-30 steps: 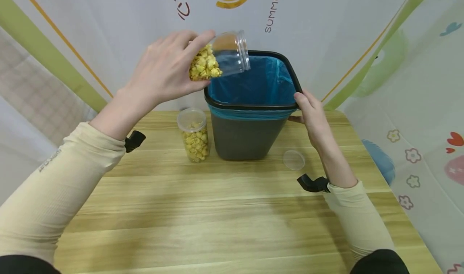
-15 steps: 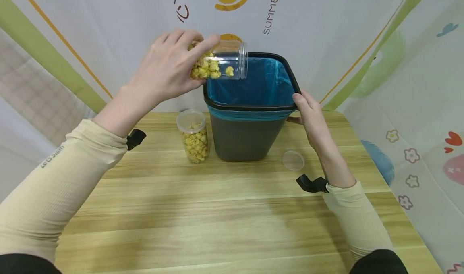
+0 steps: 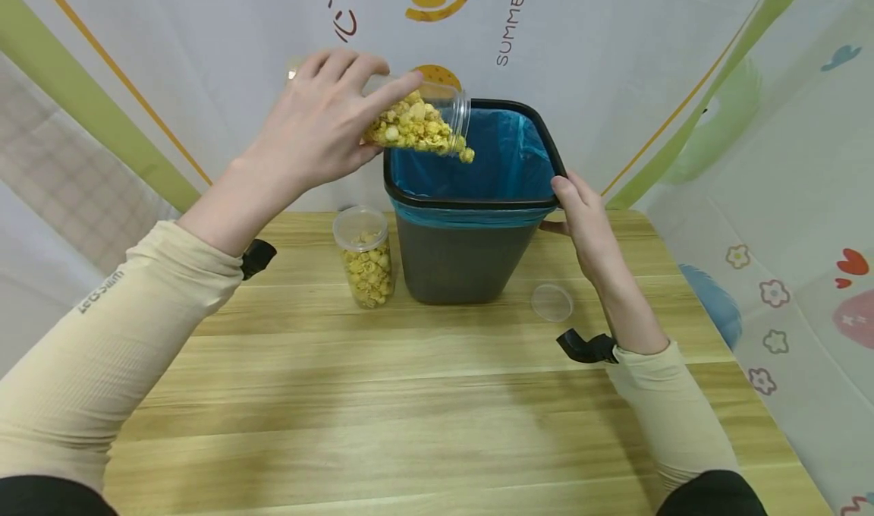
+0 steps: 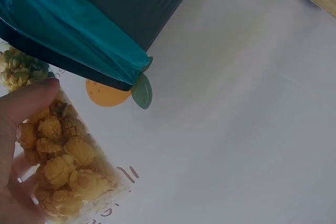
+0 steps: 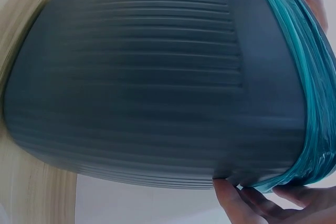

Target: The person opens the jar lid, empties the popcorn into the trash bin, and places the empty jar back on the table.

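I'm watching through the head view, and the left hand (image 3: 328, 121) has a clear jar (image 3: 447, 100) firmly in its grip, thumb along one side and fingers curled around the other. The jar lies almost on its side, mouth pointing right and tipped a little down, up at the left part of the bin (image 3: 457, 265). Yellow popcorn (image 3: 413, 127) is banked along the jar's lower side, right up to the mouth, and one piece pokes out past the lip! Whether jar and bin rim touch, I can't tell.

Over to the right hand (image 3: 589, 224): it pinches the bin's right edge, thumb on the black rim, and my right wrist view gives me fingertips pressed to the outer wall, just below the folded-over blue liner (image 3: 501, 152). The bin stands upright on the wooden table (image 3: 410, 402).

Just left of the bin I have a second jar (image 3: 360, 229), upright, capped and well filled with popcorn too. To the bin's right, a loose clear lid (image 3: 552, 303) lies flat on the boards. Pale sleeves (image 3: 130, 326) cover both forearms, and behind it all hangs a white curtain (image 3: 601, 53) printed with fruit and lettering.
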`<state>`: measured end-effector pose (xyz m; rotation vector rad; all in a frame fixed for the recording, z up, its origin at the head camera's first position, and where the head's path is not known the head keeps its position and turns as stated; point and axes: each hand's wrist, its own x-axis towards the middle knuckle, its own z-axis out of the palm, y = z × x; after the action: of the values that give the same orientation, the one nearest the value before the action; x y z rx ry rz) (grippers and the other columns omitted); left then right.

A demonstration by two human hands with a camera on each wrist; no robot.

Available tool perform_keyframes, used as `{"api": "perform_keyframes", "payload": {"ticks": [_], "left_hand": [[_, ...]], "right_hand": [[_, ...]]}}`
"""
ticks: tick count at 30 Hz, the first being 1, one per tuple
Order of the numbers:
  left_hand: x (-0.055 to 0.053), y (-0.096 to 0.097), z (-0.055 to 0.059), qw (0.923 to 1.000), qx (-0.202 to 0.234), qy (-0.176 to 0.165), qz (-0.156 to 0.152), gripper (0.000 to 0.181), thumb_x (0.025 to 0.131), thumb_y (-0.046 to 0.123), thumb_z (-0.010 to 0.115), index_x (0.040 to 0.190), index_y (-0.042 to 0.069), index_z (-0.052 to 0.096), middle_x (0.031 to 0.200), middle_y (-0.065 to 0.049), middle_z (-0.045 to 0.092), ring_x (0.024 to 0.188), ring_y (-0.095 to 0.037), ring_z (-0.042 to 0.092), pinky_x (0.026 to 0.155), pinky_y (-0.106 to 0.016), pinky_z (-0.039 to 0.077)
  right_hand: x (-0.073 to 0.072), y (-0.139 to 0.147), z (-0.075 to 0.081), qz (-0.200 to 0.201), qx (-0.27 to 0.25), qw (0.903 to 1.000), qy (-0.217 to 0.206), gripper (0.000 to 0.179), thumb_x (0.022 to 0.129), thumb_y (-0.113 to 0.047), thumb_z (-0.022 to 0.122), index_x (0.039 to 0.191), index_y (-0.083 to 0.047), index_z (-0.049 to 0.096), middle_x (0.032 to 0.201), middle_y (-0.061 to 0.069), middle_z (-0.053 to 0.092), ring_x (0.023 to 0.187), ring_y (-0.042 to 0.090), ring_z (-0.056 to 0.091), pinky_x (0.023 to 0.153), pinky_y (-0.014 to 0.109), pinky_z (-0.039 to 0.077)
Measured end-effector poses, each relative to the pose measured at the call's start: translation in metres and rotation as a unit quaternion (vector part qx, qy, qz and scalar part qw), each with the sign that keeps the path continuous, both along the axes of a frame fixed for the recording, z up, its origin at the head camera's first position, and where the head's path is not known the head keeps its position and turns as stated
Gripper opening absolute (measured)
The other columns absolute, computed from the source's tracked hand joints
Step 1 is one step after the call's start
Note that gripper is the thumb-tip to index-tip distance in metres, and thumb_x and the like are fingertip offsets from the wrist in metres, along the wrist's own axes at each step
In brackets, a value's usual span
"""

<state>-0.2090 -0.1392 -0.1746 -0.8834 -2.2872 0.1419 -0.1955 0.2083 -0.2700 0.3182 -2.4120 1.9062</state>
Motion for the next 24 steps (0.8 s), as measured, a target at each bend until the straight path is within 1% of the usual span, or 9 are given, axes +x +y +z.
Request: {"api": "perform_keyframes", "payload": {"ticks": [7, 11, 18, 21, 24], "left_hand": [[-0.0013, -0.0018, -0.0012, 0.999, -0.016, 0.039, -0.014, 0.073, 0.089, 0.01, 0.075, 0.153, 0.022, 0.043, 0.136, -0.021, 0.056, 0.121, -0.044, 0.053, 0.108, -0.058, 0.042], [-0.0015, -0.0019, -0.0011, 0.9979, -0.021, 0.058, -0.02, 0.069, 0.09, 0.008, 0.073, 0.151, 0.021, 0.044, 0.135, -0.021, 0.056, 0.12, -0.043, 0.052, 0.109, -0.057, 0.04], [-0.0037, 0.0008, -0.0016, 0.9943, -0.029, 0.099, -0.026, 0.056, 0.098, 0.009, 0.064, 0.149, 0.022, 0.047, 0.133, -0.019, 0.057, 0.121, -0.042, 0.053, 0.112, -0.056, 0.04], [-0.0045, 0.0014, -0.0024, 0.9932, -0.032, 0.11, -0.024, 0.053, 0.099, 0.009, 0.062, 0.149, 0.023, 0.048, 0.133, -0.018, 0.057, 0.12, -0.041, 0.053, 0.113, -0.056, 0.039], [-0.005, 0.0019, -0.0025, 0.9922, -0.033, 0.118, -0.025, 0.049, 0.102, 0.009, 0.058, 0.148, 0.024, 0.049, 0.132, -0.018, 0.058, 0.121, -0.04, 0.053, 0.116, -0.055, 0.038]], "right_hand": [[0.001, 0.0, 0.0008, 0.002, -0.002, 1.0, -0.003, 0.054, 0.107, -0.044, 0.04, 0.154, -0.018, 0.047, 0.145, 0.012, 0.05, 0.131, 0.023, 0.048, 0.112, 0.069, 0.042], [0.0014, -0.0001, 0.001, 0.002, -0.002, 1.0, -0.004, 0.055, 0.107, -0.045, 0.04, 0.154, -0.018, 0.047, 0.147, 0.012, 0.049, 0.131, 0.023, 0.048, 0.112, 0.069, 0.042], [0.0016, -0.0002, 0.0014, 0.004, -0.002, 1.0, -0.003, 0.055, 0.107, -0.045, 0.039, 0.155, -0.019, 0.046, 0.148, 0.013, 0.048, 0.131, 0.024, 0.047, 0.112, 0.069, 0.041], [0.0013, -0.0001, 0.0015, 0.006, -0.002, 1.0, -0.003, 0.055, 0.106, -0.044, 0.039, 0.155, -0.019, 0.046, 0.148, 0.013, 0.048, 0.133, 0.024, 0.047, 0.112, 0.069, 0.041], [0.0012, 0.0001, 0.0016, 0.006, -0.001, 1.0, -0.003, 0.055, 0.106, -0.044, 0.039, 0.155, -0.019, 0.045, 0.148, 0.013, 0.048, 0.134, 0.025, 0.048, 0.112, 0.069, 0.041]]}}
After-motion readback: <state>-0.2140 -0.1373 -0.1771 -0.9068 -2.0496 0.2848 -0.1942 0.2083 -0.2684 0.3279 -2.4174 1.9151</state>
